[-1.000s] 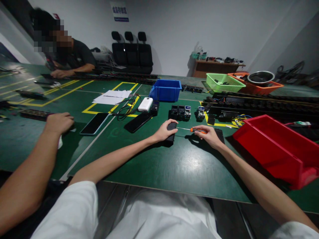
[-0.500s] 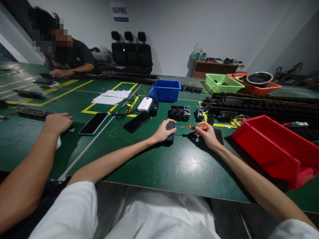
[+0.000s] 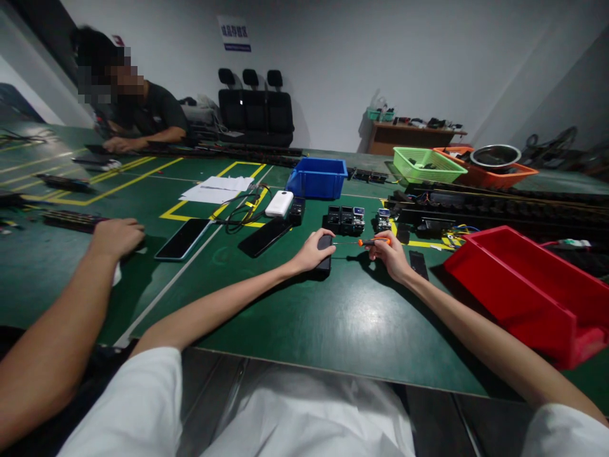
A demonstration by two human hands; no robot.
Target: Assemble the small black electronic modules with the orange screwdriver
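Note:
My left hand (image 3: 313,251) is closed round a small black box (image 3: 324,261) on the green table. In my right hand (image 3: 389,252) is an orange and black screwdriver (image 3: 373,242), held level, its thin shaft pointing left at the box's right side. Whether the tip touches the box is too small to tell. Just behind, several small black modules (image 3: 346,219) stand in a row, with another module (image 3: 383,219) apart to their right. A flat black piece (image 3: 418,264) lies beside my right wrist.
A red bin (image 3: 518,285) stands at the right, a blue bin (image 3: 318,178) behind. Phones (image 3: 183,239), a white power bank (image 3: 279,204), cables and papers (image 3: 216,188) lie left. A neighbour's hand (image 3: 118,238) rests at far left; another person (image 3: 143,120) sits across.
My right hand and the screwdriver have shifted slightly left, towards the box. My left hand still holds the box. The whole view has shifted a little.

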